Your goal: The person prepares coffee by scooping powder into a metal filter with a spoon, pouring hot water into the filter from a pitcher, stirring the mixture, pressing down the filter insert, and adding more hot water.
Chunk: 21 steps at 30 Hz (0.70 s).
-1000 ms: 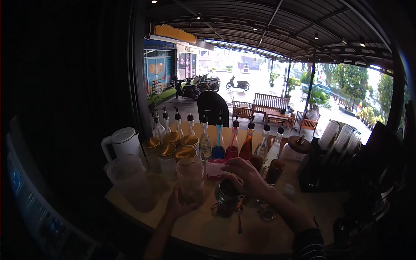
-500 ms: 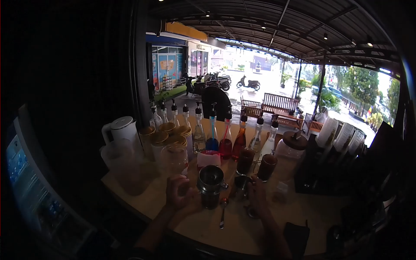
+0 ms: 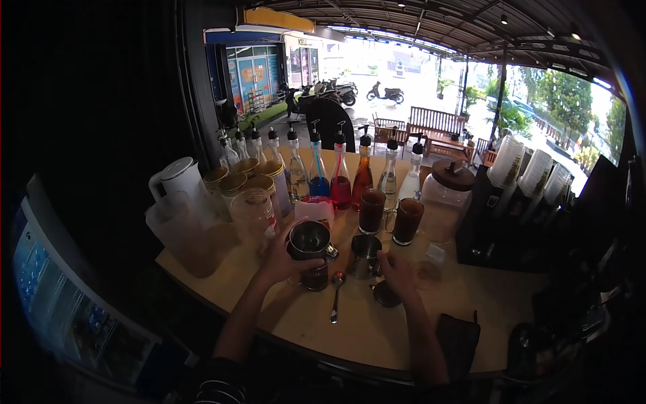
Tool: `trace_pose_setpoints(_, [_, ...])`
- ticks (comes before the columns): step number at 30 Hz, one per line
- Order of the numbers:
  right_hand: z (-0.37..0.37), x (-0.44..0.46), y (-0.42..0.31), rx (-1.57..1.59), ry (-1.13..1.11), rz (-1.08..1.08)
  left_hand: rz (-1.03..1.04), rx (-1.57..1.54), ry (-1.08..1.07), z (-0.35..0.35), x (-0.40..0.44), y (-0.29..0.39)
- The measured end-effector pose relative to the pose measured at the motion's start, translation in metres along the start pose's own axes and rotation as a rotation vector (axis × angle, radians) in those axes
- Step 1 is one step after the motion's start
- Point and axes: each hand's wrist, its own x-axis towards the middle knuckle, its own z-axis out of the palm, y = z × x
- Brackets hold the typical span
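A wide metal cup (image 3: 310, 237) with a small side handle sits on top of a glass (image 3: 314, 277) of dark liquid. My left hand (image 3: 279, 259) is closed round the left side of that cup, the thumb across its front. To the right, a metal pitcher (image 3: 364, 257) stands on the table, and my right hand (image 3: 400, 273) grips it at its right side, where the handle is mostly hidden by my fingers. Just below that hand lies a small round dark metal piece (image 3: 385, 294). Between the two vessels rests a spoon (image 3: 336, 296).
Pump bottles (image 3: 340, 192) of coloured syrup line the back. Two glass mugs (image 3: 407, 222) of brown drink stand before them. Jars (image 3: 252, 209), a plastic jug (image 3: 180, 232) and a white kettle (image 3: 182, 178) are left; stacked cups (image 3: 506, 161) and a dark pouch (image 3: 459, 342) are right.
My left hand has moved from beside the metal cup to wrap round it. My right hand stays at the pitcher. The camera view has tilted downward.
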Motion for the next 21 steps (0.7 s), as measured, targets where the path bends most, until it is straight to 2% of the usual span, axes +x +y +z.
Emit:
trace_pose_setpoints(4, [0.004, 0.006, 0.015, 0.041, -0.077, -0.082, 0.001, -0.007, 0.071, 0.005, -0.003, -0.008])
trace_pose_setpoints(6, [0.010, 0.012, 0.027, 0.192, -0.225, -0.128, -0.004, -0.012, 0.084, 0.006, -0.003, -0.015])
trace_pose_setpoints(7, [0.013, 0.013, 0.029, 0.197, -0.227, -0.130, 0.015, -0.030, 0.100, 0.007, -0.003, -0.018])
trace_pose_setpoints(9, [0.020, 0.011, 0.029, 0.334, -0.196, -0.144, 0.031, -0.046, 0.113, 0.006, -0.004, -0.019])
trace_pose_setpoints(11, [0.021, 0.008, 0.023, 0.377, -0.147, -0.121, -0.076, 0.001, 0.066, 0.004, -0.006, -0.014])
trace_pose_setpoints(13, [0.025, 0.007, 0.021, 0.419, -0.097, -0.095, -0.070, -0.010, 0.072, 0.006, -0.008, -0.012])
trace_pose_setpoints(16, [0.031, 0.006, 0.020, 0.408, 0.000, -0.139, -0.049, -0.025, 0.068, 0.006, -0.006, -0.013])
trace_pose_setpoints(18, [0.031, 0.003, 0.011, 0.577, 0.024, -0.214, -0.040, -0.035, 0.057, 0.007, -0.007, -0.010])
trace_pose_setpoints(21, [0.019, 0.006, -0.003, 0.625, 0.093, -0.230, -0.041, -0.136, 0.082, 0.008, -0.009, -0.001])
